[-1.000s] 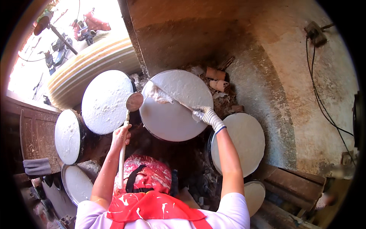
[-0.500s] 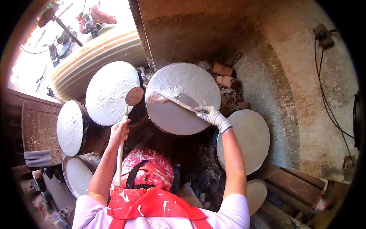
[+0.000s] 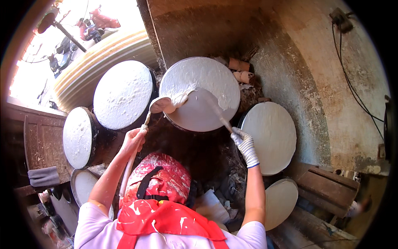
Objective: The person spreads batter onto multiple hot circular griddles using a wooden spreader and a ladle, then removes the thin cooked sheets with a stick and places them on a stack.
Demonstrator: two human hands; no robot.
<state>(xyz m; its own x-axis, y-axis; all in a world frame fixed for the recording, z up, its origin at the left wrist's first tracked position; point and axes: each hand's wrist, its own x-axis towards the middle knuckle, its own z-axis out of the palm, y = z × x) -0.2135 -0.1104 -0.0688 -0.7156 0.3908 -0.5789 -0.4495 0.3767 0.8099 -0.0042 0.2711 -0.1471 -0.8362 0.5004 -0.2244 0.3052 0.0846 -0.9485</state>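
My bare left hand (image 3: pixel 134 139) is closed round the long pale handle of a ladle (image 3: pixel 160 105). The bowl of this ladle sits at the left rim of the central round vessel (image 3: pixel 186 117), against a thick white clump (image 3: pixel 179 100). In a striped work glove, my right hand (image 3: pixel 245 147) grips a light stick-like paddle (image 3: pixel 219 114), its far part blurred over that vessel. A white, wrinkled layer covers the far side of the vessel's surface. Nearer to me the surface is smoother and greyer.
More round vessels topped with white stand around: two on the left (image 3: pixel 123 95) (image 3: pixel 77 137), one on the right (image 3: pixel 268 139). Broken clay pieces (image 3: pixel 243 76) lie behind the central one. A wall with hanging cables (image 3: pixel 352 87) rises at the right. A grey cloth (image 3: pixel 43 176) hangs at the left.
The ladle has moved right and down to the central vessel's edge. My right hand has drawn back toward me and right with the paddle. White material is now bunched against the ladle.
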